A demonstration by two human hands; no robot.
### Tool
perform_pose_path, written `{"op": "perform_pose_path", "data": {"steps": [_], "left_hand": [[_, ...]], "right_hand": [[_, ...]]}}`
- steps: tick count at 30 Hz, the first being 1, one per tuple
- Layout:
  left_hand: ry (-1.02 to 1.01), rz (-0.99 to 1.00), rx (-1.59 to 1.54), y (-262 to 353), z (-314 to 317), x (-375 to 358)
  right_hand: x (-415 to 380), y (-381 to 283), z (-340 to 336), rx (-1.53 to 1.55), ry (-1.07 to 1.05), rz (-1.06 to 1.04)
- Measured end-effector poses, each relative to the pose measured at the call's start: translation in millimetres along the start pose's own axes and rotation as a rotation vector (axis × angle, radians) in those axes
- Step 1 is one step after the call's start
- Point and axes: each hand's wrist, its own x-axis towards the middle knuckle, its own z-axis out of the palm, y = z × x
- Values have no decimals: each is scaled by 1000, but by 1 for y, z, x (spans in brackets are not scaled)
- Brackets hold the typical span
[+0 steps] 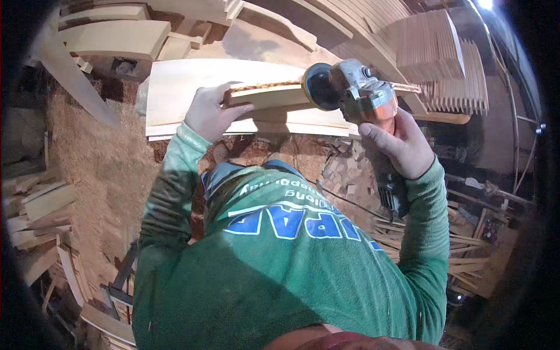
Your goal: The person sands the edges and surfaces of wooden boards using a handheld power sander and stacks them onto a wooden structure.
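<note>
My left hand (213, 111) pinches the left end of a thin, slightly curved wooden strip (268, 89) between thumb and fingers. In my right hand (402, 143) is an angle grinder (364, 93), its orange and metal body gripped near the head. The grinder's round blue-black disc (322, 86) stands against the right part of the strip, edge toward me. Beneath them lie wide pale boards (192, 79). The strip's part behind the disc is hidden, and its far end shows right of the grinder.
Stacked slatted wooden pieces (429, 49) stand at the upper right, with curved boards (116, 38) at the upper left. Scrap wood (46, 204) lies at the left, thin offcuts (466, 256) at the lower right. Sawdust (93, 169) covers the floor.
</note>
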Motion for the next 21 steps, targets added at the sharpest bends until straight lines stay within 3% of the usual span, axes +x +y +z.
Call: {"op": "perform_pose_path", "data": {"steps": [12,16,17,19,21], "left_hand": [[37,179,15,-7,10,0],[-4,260,33,-8,7,0],[-38,261,49,-8,0,-4],[-6,332,193,-24,8,3],[22,277,-86,-26,17,-1]], "right_hand": [[1,-44,56,86,-142,-48],[6,-51,66,-25,-231,-175],[3,-59,71,14,-252,-87],[6,-62,74,-137,-247,-141],[8,-60,75,-228,-225,-188]]}}
